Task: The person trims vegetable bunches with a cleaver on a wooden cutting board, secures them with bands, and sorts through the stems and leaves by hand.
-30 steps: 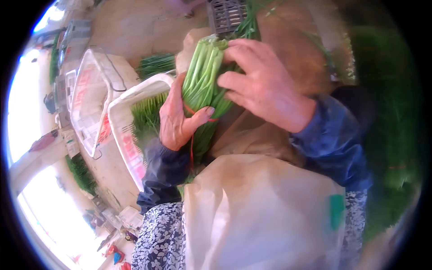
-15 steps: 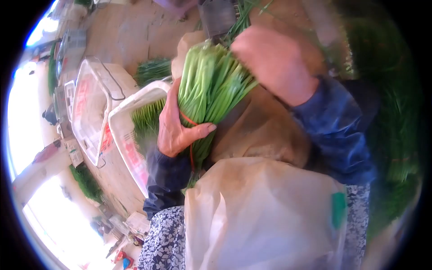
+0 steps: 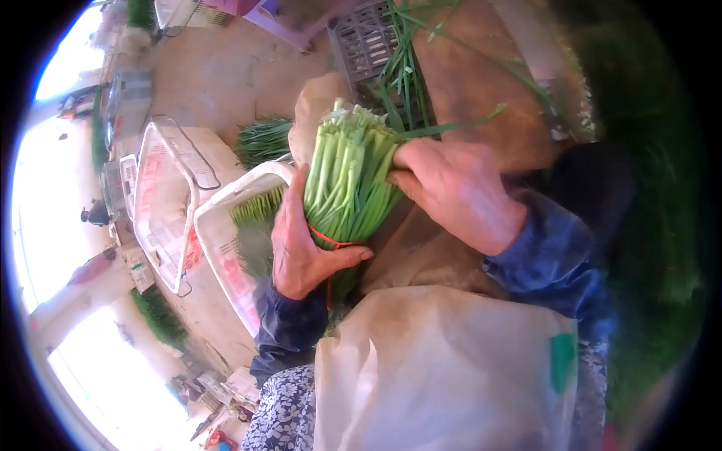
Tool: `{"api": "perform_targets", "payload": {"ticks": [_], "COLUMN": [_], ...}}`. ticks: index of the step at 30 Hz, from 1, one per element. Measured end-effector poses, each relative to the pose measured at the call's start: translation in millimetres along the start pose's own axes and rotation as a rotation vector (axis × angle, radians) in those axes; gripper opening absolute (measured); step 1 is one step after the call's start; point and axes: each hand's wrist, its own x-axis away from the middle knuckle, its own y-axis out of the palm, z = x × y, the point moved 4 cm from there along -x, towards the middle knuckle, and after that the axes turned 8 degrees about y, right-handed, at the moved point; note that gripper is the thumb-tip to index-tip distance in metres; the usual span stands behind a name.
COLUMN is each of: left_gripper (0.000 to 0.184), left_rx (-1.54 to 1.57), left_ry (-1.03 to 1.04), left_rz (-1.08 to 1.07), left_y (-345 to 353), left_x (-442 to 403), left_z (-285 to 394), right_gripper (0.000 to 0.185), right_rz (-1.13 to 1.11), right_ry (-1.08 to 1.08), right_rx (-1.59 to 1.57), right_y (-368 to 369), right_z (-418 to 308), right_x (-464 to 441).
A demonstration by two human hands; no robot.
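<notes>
A thick bunch of chives [image 3: 342,177] stands slightly tilted in front of me, its pale cut ends upward. An orange-red band [image 3: 331,239] goes round its lower part. My left hand [image 3: 304,248] is wrapped round the bunch at the band, thumb across the front. At the bunch's upper right side, my right hand [image 3: 459,188] is closed, thumb and fingers pinched against the outer stalks. A long loose chive leaf [image 3: 459,125] sticks out to the right above this hand. The curled fingers partly hide what they grip.
White plastic baskets [image 3: 218,203] stand on the left, one with chives inside. More chives [image 3: 263,141] lie behind them. A dark crate [image 3: 365,45] with loose leaves is at the top. A pale apron [image 3: 444,368] covers my lap. Dark greenery lines the right side.
My right hand has come down from above the bunch's right side and closed at its edge. A loose leaf now sticks out there. My left hand keeps its hold.
</notes>
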Motion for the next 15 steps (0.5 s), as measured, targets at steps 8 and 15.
{"api": "perform_targets", "payload": {"ticks": [8, 15], "left_gripper": [0.108, 0.105], "left_rx": [0.349, 0.344], "left_ry": [-0.004, -0.036], "left_rz": [-0.153, -0.261], "left_y": [-11.5, -12.4], "left_x": [1.4, -1.8], "left_z": [-22.8, -14.5], "right_gripper": [0.015, 0.025], "right_rz": [0.056, 0.050], "right_ry": [-0.209, 0.040], "right_rx": [0.277, -0.090], "right_y": [-24.4, -50.4], "right_z": [0.9, 39.5], "right_x": [4.0, -39.9]}}
